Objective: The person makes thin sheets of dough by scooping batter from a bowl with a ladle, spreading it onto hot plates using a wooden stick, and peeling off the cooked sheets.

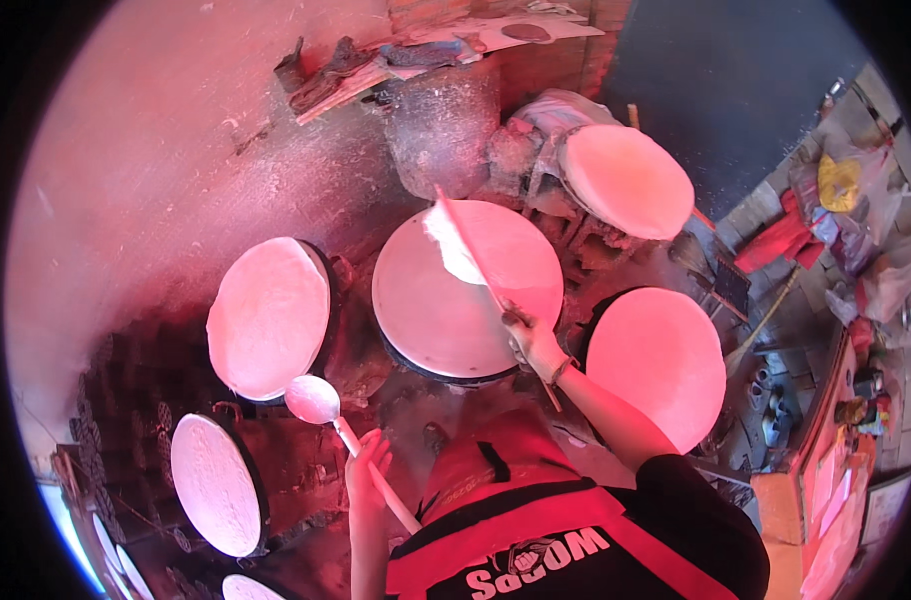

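Note:
My right hand [534, 345] is closed round a long thin wooden stick [488, 270], which lies slantwise over a round griddle [426, 325] in the middle. Along the stick's far left side, a bright white patch of batter [450, 243] rests on the griddle. The rest of that surface looks pale and smooth. Lower left, my left hand [368, 475] grips the pale handle of a ladle [313, 399]. Its round bowl points up and left, beside the near edge of the left griddle [271, 320], and a whitish coating shows in it.
More round griddles with pale tops stand at the lower left [216, 485], right [656, 370] and far right [628, 182]. Behind the middle one is a large grey bucket [441, 125]. Plastic bags [861, 210] and a broom [766, 318] lie at the right.

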### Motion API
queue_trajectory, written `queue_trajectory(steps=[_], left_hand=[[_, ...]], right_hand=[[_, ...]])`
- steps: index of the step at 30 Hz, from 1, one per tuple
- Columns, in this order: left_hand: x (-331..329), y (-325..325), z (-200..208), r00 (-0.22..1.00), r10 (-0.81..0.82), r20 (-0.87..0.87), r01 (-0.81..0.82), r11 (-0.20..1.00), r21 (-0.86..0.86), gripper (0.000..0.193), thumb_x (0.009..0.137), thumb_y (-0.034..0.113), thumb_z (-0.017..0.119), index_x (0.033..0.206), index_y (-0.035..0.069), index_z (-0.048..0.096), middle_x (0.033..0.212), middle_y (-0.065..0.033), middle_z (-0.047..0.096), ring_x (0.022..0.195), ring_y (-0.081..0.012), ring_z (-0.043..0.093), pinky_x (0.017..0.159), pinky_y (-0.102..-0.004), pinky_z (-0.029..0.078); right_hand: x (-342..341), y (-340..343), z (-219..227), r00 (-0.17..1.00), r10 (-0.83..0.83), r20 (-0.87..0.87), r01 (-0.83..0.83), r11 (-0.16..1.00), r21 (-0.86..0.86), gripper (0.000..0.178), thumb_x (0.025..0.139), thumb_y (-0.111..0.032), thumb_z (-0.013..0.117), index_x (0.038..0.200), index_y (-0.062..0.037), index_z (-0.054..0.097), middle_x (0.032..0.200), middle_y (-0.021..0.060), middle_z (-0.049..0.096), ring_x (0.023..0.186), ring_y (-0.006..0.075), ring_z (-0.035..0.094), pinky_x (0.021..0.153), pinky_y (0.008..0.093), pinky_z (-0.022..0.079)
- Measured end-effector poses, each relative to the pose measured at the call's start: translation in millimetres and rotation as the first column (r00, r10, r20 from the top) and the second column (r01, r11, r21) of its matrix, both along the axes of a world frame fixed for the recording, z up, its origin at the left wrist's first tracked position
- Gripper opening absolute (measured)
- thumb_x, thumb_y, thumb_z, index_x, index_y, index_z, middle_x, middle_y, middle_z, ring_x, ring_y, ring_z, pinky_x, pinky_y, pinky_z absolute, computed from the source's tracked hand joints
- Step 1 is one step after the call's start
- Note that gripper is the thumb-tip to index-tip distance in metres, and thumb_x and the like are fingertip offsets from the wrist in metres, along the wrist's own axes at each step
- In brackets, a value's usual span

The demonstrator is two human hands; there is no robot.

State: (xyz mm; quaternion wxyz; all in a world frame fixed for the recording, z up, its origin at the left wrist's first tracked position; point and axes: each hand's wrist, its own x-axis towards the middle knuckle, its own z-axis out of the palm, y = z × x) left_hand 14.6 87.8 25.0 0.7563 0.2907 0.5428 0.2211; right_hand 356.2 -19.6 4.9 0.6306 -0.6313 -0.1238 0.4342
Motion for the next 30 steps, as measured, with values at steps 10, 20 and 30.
queue_trajectory(steps=[10,20,30], left_hand=[[4,-36,10,0.995,0.065,-0.072,-0.064,0.998,0.018,0.037,0.085,0.016,0.058,0.123,0.014,0.054,0.12,0.0086,0.052,0.104,-0.0034,0.044,0.088,-0.0258,0.035],[19,-88,45,0.961,0.266,-0.071,-0.265,0.964,0.022,0.035,0.085,0.008,0.057,0.12,0.011,0.056,0.102,0.0042,0.057,0.081,-0.0048,0.054,0.071,-0.0176,0.043],[-7,-125,42,0.961,0.118,-0.25,-0.08,0.984,0.157,0.025,0.086,0.003,0.05,0.11,0.004,0.06,0.128,-0.0125,0.05,0.108,-0.0188,0.054,0.089,-0.0299,0.047]], right_hand=[[51,-67,25,0.985,0.149,-0.081,-0.161,0.974,-0.161,0.017,0.092,-0.03,0.052,0.093,-0.0139,0.057,0.051,-0.0061,0.036,0.035,0.0061,0.03,0.032,0.0242,0.022],[94,-58,49,0.803,0.568,-0.179,-0.589,0.803,-0.095,0.027,0.092,-0.025,0.049,0.118,-0.0216,0.058,0.051,-0.0059,0.034,0.036,0.0058,0.029,0.034,0.0228,0.024],[116,-40,12,0.805,0.589,-0.073,-0.585,0.768,-0.259,0.029,0.091,-0.031,0.054,0.114,-0.0133,0.061,0.049,-0.0056,0.034,0.034,0.0062,0.028,0.032,0.0254,0.021]])
